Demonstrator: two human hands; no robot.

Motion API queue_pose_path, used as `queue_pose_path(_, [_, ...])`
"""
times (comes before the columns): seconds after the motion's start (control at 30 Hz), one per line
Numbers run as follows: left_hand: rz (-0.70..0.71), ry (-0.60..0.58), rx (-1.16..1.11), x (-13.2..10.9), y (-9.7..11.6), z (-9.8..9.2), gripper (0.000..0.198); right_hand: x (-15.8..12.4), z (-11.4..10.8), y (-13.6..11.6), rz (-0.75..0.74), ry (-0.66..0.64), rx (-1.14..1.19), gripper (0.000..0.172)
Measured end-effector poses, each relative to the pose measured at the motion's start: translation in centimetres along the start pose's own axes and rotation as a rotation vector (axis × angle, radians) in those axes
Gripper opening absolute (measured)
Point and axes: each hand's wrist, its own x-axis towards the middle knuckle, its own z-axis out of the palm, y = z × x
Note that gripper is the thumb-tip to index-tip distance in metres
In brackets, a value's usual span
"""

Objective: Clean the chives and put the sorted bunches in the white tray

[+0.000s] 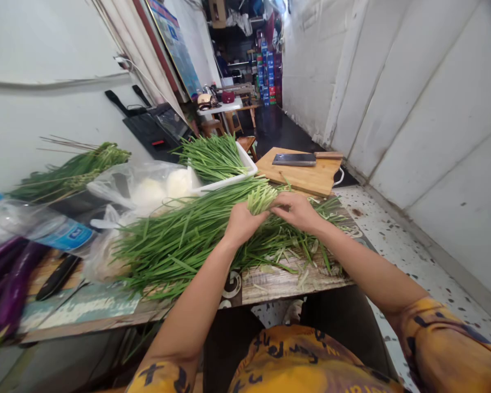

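Note:
A long pile of green chives [180, 240] lies across the wooden table [278, 284]. My left hand [241, 221] is closed around a small bunch of chives [261, 199], its pale cut ends sticking up. My right hand [297, 210] pinches the same bunch from the right side, fingers curled over the stems. Loose trimmings lie on the table below both hands.
A white tray [245, 172] holds more chives. A wooden cutting board [303, 177] carries a cleaver [294, 159]. Plastic bags [143, 188], purple eggplants [8, 284], a water bottle [61, 232] and a black-handled knife [57, 277] sit left. White wall panels run along the right.

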Motion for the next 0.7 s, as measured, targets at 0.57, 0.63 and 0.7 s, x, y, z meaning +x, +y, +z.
queue_pose_path(0.57, [-0.054, 0.042, -0.071, -0.2, -0.6, 0.4, 0.03, 0.3, 0.3, 2.7, 0.435, 0.349, 0.388, 0.027])
queue_pose_path(0.63, [-0.051, 0.069, -0.08, -0.2, -0.6, 0.4, 0.029, 0.2, -1.1, 3.6, 0.429, 0.391, 0.15, 0.023])
queue_pose_path(0.7, [-0.044, 0.088, -0.067, -0.2, -0.7, 0.4, 0.028, 0.0, -1.9, 3.6, 0.353, 0.329, 0.02, 0.02])
